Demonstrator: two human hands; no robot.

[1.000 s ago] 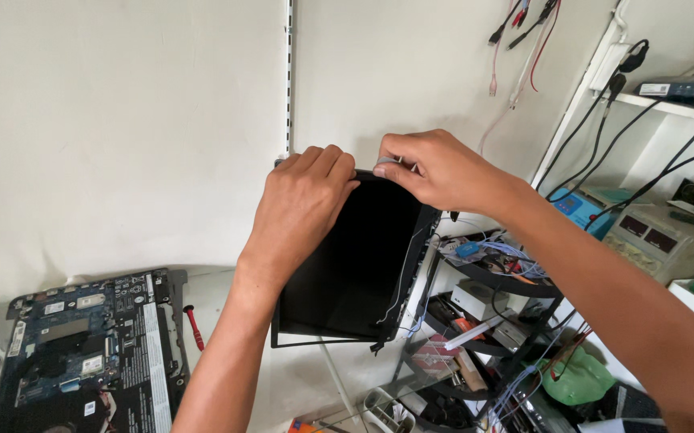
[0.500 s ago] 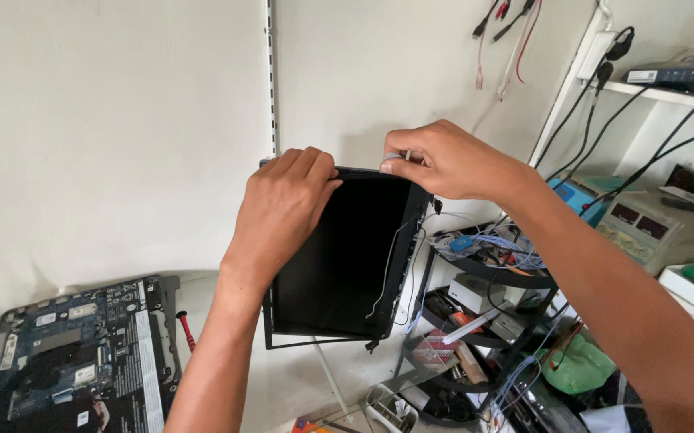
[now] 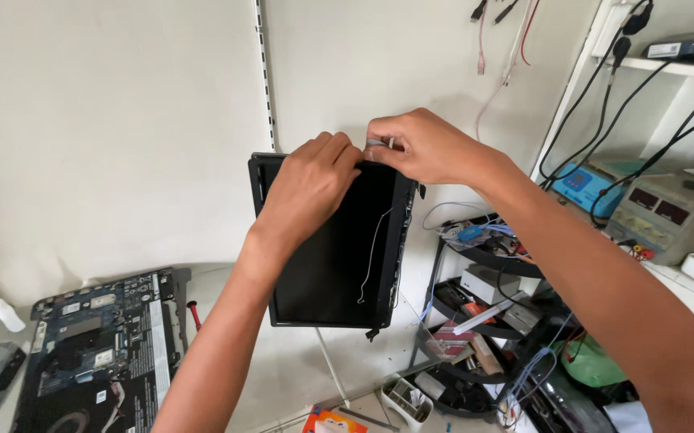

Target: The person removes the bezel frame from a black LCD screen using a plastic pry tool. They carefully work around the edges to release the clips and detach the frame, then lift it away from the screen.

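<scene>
A black laptop screen panel (image 3: 339,265) stands upright against the pale wall, its dark glass facing me and a thin white wire hanging down its front. My left hand (image 3: 311,184) presses on the panel's top edge, fingers curled over the bezel. My right hand (image 3: 423,148) pinches a small pale strip at the same top edge, right beside the left fingertips.
An opened laptop base (image 3: 98,353) with its exposed circuit board lies at lower left beside a red-handled screwdriver (image 3: 193,314). A cluttered black tiered rack (image 3: 491,321) of cables and parts stands to the right. Bench instruments (image 3: 667,216) and hanging cables fill the right shelf.
The view has shifted so the panel and both hands sit further left in frame. Both hands stay at the panel's top edge, now closer together.
</scene>
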